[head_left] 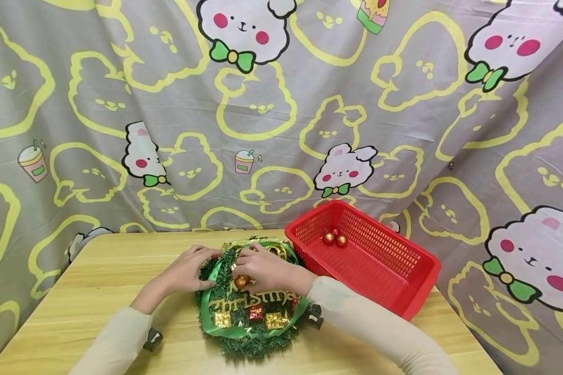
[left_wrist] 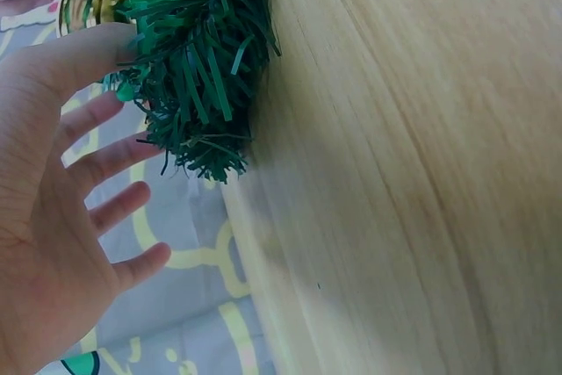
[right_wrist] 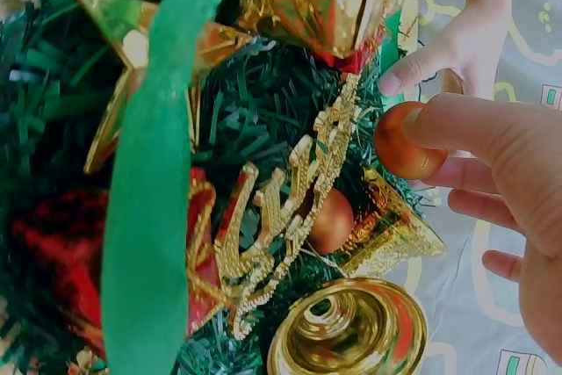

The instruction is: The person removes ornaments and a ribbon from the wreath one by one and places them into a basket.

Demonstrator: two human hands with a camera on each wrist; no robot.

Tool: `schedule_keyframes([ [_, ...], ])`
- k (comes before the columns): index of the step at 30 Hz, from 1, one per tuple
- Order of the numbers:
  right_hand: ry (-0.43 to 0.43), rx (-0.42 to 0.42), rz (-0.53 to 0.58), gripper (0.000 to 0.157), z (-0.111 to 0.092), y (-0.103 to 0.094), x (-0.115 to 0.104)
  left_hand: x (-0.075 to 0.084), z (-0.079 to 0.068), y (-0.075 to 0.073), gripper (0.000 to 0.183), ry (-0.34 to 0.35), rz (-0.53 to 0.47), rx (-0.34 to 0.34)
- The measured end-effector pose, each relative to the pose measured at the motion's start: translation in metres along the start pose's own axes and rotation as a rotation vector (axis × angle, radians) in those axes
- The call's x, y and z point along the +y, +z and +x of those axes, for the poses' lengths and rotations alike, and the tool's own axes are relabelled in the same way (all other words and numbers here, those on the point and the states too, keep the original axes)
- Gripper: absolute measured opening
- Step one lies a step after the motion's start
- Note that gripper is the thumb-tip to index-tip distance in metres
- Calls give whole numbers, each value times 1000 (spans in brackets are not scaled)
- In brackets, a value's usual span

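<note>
A green tinsel Christmas wreath [head_left: 248, 348] lies on the table, with a green ribbon [right_wrist: 145, 243], gold lettering [head_left: 253, 300], small wrapped gifts [head_left: 276, 320] and gold bells [right_wrist: 347, 331]. Over its upper middle, my right hand [head_left: 267, 268] pinches an orange-gold Christmas ball [right_wrist: 408, 142] between thumb and fingers. Another such ball sits among the decorations behind the lettering in the right wrist view. At the wreath's left side is my left hand [head_left: 187, 270]; in the left wrist view its thumb meets the tinsel [left_wrist: 198, 76] and the other fingers are spread.
A red plastic basket [head_left: 370, 271] stands right of the wreath, close against it. Several Christmas balls [head_left: 341, 241] lie in its far left corner. Behind the wooden table [head_left: 94, 281] hangs a grey patterned curtain [head_left: 262, 156].
</note>
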State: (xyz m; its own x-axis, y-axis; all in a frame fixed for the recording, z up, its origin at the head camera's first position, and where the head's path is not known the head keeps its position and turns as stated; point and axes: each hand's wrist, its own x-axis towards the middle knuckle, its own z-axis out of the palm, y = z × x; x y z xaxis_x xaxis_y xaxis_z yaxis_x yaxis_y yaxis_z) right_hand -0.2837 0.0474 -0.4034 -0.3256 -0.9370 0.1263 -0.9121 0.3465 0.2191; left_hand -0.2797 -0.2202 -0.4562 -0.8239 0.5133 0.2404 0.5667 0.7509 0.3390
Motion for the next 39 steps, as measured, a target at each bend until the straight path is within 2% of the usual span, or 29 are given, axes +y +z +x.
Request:
schedule_keyframes([
  [10, 29, 1, 21, 31, -9, -4, 10, 0, 0, 2, 71, 11, 11, 11],
  [22, 13, 26, -44, 26, -20, -16, 24, -1, 0, 2, 71, 16, 7, 13],
  [29, 7, 95, -27, 27, -28, -29, 33, -3, 0, 3, 71, 12, 3, 7],
  [39, 81, 150, 16, 29, -48, -50, 54, -6, 0, 4, 70, 16, -1, 1],
])
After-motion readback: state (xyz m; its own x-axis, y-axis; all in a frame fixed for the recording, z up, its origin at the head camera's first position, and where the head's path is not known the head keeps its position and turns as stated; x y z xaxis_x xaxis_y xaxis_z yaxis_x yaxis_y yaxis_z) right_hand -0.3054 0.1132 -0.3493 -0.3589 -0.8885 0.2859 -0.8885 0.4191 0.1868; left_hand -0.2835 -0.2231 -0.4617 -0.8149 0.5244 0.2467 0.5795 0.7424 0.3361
